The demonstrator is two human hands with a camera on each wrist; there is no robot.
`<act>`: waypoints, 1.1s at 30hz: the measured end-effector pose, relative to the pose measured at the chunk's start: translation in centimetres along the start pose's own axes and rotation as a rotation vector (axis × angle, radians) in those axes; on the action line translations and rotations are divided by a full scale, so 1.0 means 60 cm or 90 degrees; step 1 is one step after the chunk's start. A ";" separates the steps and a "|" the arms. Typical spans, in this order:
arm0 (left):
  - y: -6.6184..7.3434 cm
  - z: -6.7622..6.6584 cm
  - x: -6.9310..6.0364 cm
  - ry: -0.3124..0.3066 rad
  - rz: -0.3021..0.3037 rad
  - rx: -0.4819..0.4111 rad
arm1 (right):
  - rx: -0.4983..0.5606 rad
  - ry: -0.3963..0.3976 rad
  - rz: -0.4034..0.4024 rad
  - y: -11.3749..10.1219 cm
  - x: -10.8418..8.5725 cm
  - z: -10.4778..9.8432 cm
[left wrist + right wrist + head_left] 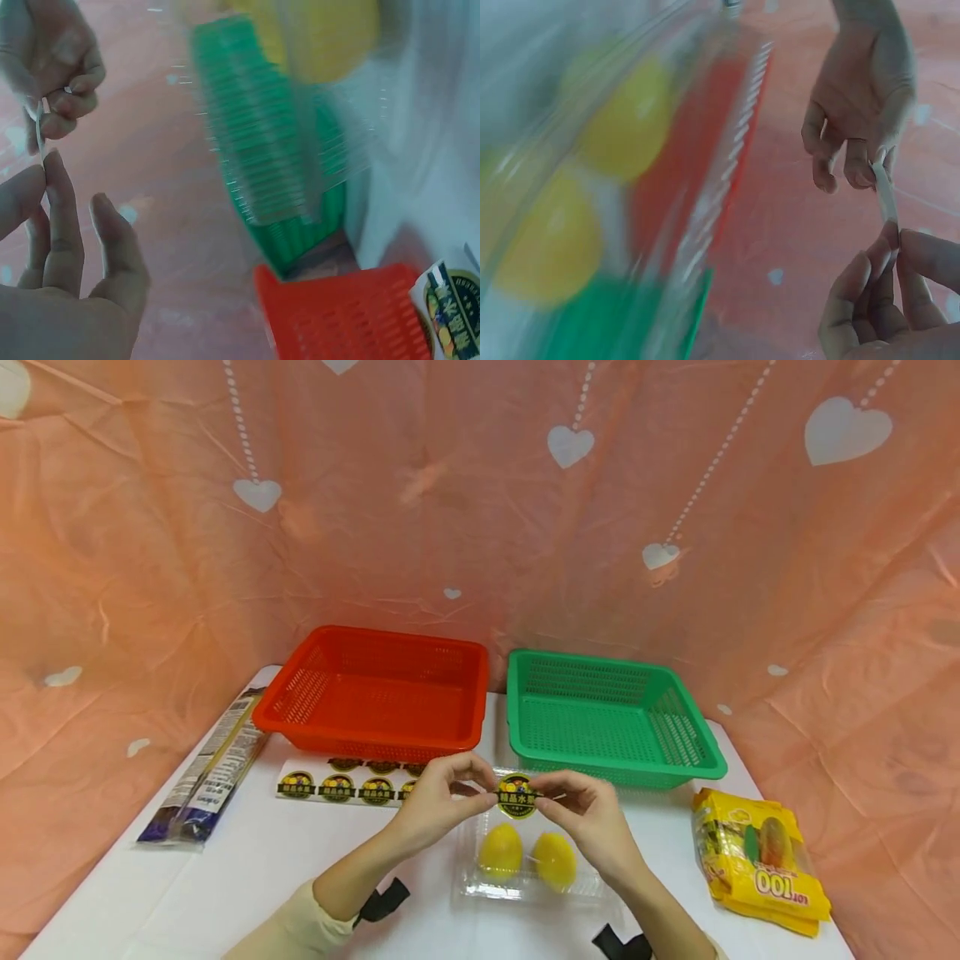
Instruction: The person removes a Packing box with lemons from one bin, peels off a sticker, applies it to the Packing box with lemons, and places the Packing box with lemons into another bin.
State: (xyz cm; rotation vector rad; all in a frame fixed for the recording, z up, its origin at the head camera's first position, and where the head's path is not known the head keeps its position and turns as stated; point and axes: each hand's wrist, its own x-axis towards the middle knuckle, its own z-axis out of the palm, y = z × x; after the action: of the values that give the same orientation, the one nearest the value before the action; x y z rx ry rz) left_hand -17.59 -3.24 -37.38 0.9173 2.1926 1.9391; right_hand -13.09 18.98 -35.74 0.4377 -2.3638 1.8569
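Note:
A round black-and-gold sticker point(517, 796) with a fruit picture is pinched at its two side edges. My left hand point(442, 795) grips its left edge between thumb and finger, and my right hand point(588, 814) grips the right edge. Both hands hold it above a clear plastic box point(495, 892) on the table. Inside the box lie yellow fruits point(555, 860), two of them plain to see in the head view. From the side, in the left wrist view, the sticker point(41, 142) looks like a thin pale strip between the fingertips.
A sheet of round stickers point(337, 789) lies left of the hands. Behind stand a red basket point(375, 747) and a green basket point(615, 768). Long printed plastic packaging point(206, 768) lies at the far left, a yellow snack bag point(761, 860) at the right. A pink curtain point(450, 527) hangs behind.

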 end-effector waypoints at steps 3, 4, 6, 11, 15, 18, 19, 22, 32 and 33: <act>-0.013 0.012 0.016 -0.024 0.011 0.061 | -0.054 -0.005 0.006 0.009 0.000 -0.014; -0.017 0.016 0.022 -0.033 0.011 0.082 | -0.073 -0.010 0.008 0.012 0.001 -0.020; -0.024 0.025 0.033 -0.058 0.014 0.129 | -0.102 -0.024 0.012 0.019 0.000 -0.032; -0.032 0.045 0.053 -0.109 0.037 0.242 | -0.144 -0.068 0.032 0.041 -0.002 -0.056; -0.037 0.056 0.063 -0.133 0.072 0.312 | -0.168 -0.100 0.033 0.054 0.000 -0.068; -0.044 0.062 0.066 -0.153 0.089 0.351 | -0.189 -0.109 0.021 0.063 0.000 -0.071; -0.046 0.064 0.067 -0.158 0.092 0.359 | -0.199 -0.110 0.016 0.065 0.001 -0.073; -0.048 0.069 0.068 -0.166 0.087 0.369 | -0.226 -0.111 0.000 0.071 0.002 -0.075; -0.049 0.081 0.071 -0.164 0.082 0.411 | -0.250 -0.109 -0.028 0.084 0.004 -0.078; -0.049 0.083 0.072 -0.164 0.081 0.413 | -0.251 -0.110 -0.027 0.085 0.004 -0.078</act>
State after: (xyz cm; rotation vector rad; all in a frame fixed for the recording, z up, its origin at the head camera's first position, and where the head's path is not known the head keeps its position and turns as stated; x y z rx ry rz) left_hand -20.07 3.11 -39.70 1.3160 2.6775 1.0425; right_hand -15.22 24.54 -39.25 0.6159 -2.7196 1.3329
